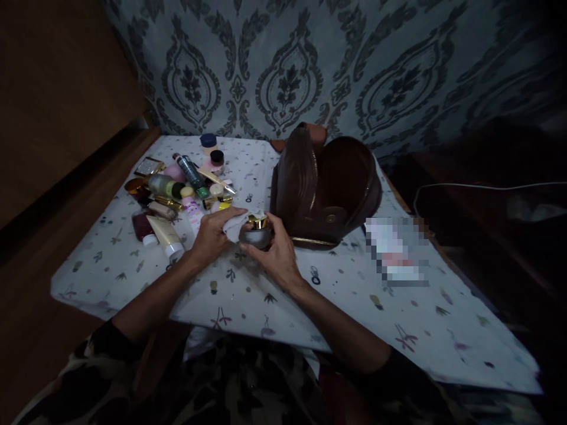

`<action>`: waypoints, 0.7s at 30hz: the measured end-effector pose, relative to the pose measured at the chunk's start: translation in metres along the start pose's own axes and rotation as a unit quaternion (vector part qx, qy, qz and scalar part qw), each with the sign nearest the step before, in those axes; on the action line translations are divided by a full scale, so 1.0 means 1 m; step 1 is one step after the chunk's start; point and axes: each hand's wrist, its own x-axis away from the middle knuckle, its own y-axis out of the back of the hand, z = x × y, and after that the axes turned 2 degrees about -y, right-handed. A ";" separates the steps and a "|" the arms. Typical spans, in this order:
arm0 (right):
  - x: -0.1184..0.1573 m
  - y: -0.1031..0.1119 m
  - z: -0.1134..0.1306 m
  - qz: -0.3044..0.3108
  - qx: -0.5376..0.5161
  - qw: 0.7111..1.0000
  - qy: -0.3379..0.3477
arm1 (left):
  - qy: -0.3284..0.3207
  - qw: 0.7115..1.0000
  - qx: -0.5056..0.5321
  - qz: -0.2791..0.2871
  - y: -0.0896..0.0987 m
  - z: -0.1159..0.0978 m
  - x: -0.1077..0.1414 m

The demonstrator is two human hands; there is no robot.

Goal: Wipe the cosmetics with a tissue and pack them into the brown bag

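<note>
Near the middle of the table, a round jar (256, 236) with a shiny gold lid is held up between my hands. My right hand (280, 254) grips it from the right, fingers on the lid side and thumb low on the front. My left hand (211, 234) is closed on a crumpled white cloth or tissue (234, 226), which presses against the jar's left side. Just behind and to the right stands a brown leather bag (295, 183), unzipped and gaping open. Bottles, tubes and small jars lie in a group to the left, among them a cream tube (165, 235).
The table (266, 313) has a white patterned cover. A blue-capped jar (208, 143) stands at the back. A blurred-out item (396, 251) lies on the right. Patterned wall behind, wooden furniture (57, 118) at left, a white cable (478, 186) at right.
</note>
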 end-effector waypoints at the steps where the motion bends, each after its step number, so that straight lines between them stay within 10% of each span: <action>1: 0.000 0.000 0.001 -0.001 -0.001 1.000 -0.001 | -0.017 1.000 -0.008 -0.014 0.000 0.000 0.001; 21: 0.001 -0.006 0.010 0.127 -0.382 0.889 -0.219 | -0.085 0.987 -0.084 0.106 0.013 -0.003 0.023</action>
